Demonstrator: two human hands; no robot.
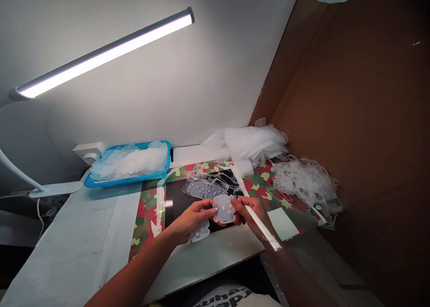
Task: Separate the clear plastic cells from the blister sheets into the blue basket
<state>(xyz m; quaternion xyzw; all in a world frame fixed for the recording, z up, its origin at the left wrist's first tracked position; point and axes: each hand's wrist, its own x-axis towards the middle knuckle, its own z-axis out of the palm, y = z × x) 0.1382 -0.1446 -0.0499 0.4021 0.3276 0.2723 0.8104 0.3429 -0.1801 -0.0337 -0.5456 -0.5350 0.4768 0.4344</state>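
At nine o'clock a lit lamp bar [104,52] slanted over the worktop [74,235], its arm clamped near the left edge. Toward eleven o'clock a blue tray [129,179] held a heap of translucent moulded pieces, with a white socket box [89,150] just behind its left corner.

Near the middle, over a dark mat [178,199] laid on a camouflage-patterned sheet [149,204], the left hand [191,217] pinched the left edge of a translucent keypad piece [224,208] between thumb and fingertips. A second similar piece [199,232] lay under that hand, touching the wrist side. More flat pieces [204,188] lay on the mat at twelve o'clock from the held one.

The right hand [250,211] closed on the right edge of the same piece, so both hands held it just above the mat. A bright strip, seemingly the lamp's glare off a clear sheet, crossed that hand.

At one o'clock sat a pile of white wrapping [255,141]; at two o'clock a tangle of clear trimmings [309,179]; beyond them a brown cardboard wall [352,101].

The step in hand looked like checking or trimming one piece. The next move would probably call for steady fingertip grip while turning it, without creasing the thin edge.
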